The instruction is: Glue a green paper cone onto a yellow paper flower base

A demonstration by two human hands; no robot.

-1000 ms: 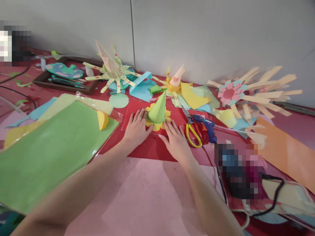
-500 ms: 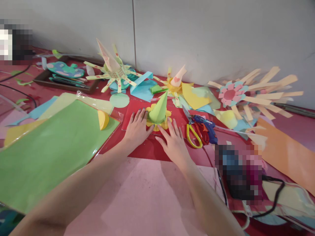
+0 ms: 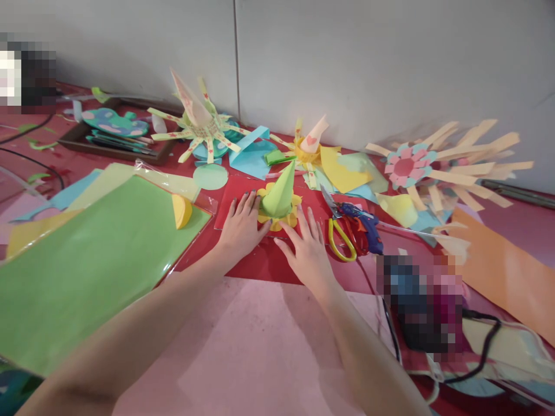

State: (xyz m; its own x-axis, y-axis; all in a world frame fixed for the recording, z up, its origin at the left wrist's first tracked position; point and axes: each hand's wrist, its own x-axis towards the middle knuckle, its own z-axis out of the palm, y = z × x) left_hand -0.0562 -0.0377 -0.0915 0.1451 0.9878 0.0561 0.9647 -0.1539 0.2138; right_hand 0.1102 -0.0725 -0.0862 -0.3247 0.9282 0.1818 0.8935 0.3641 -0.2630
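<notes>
A light green paper cone [image 3: 278, 192] stands on a yellow paper flower [image 3: 295, 203], which lies on a red sheet [image 3: 243, 190]. My left hand [image 3: 241, 226] rests flat on the red sheet with fingers stretched out, its fingertips touching the cone's left base. My right hand [image 3: 305, 247] lies flat just right of the flower, fingers spread, fingertips near the flower's edge. Neither hand holds anything.
Yellow and red scissors [image 3: 342, 231] and a blue glue gun [image 3: 368, 228] lie right of my right hand. A green paper stack [image 3: 87, 260] with a yellow half-disc [image 3: 180, 210] fills the left. Paper sunburst crafts [image 3: 416, 164] line the wall. An orange sheet [image 3: 507, 271] is at the right; a cable [image 3: 481, 352] trails there.
My right hand has drawn back slightly from the flower's base and spread its fingers. The left hand and the cone have stayed put.
</notes>
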